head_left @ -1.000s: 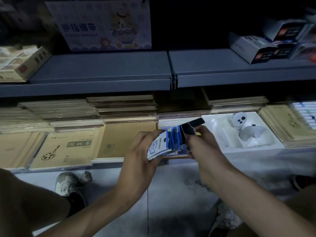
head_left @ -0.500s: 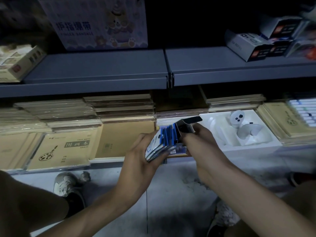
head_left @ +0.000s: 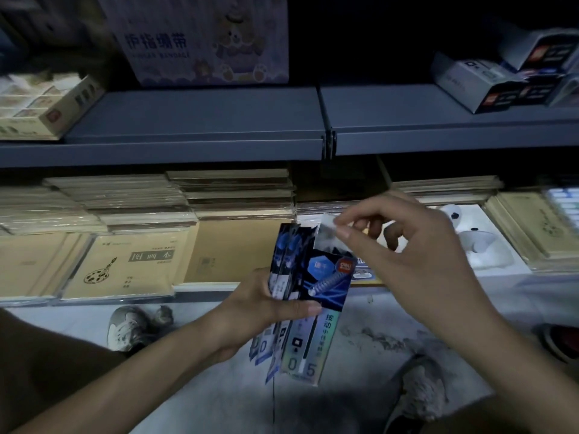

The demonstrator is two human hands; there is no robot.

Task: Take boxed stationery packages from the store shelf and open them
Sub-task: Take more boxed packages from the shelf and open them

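Since half a second ago the blue pen boxes [head_left: 308, 336] have swung from lying sideways to standing upright, print facing my head camera. I see the left hand [head_left: 253, 308] gripping the bundle at mid-height, thumb laid across the front box, other fingers curled behind. The right hand [head_left: 423, 258] pinches the front box's silvery top flap [head_left: 326, 234] between thumb and forefinger, the other fingers loosely curled. All of this is held in front of the notebooks [head_left: 125, 267] on the lower shelf.

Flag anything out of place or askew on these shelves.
Two white controllers lie in a white tray among the lower shelf's notebooks, unlike stationery. Upper right, the grey boxes lie tumbled at angles.
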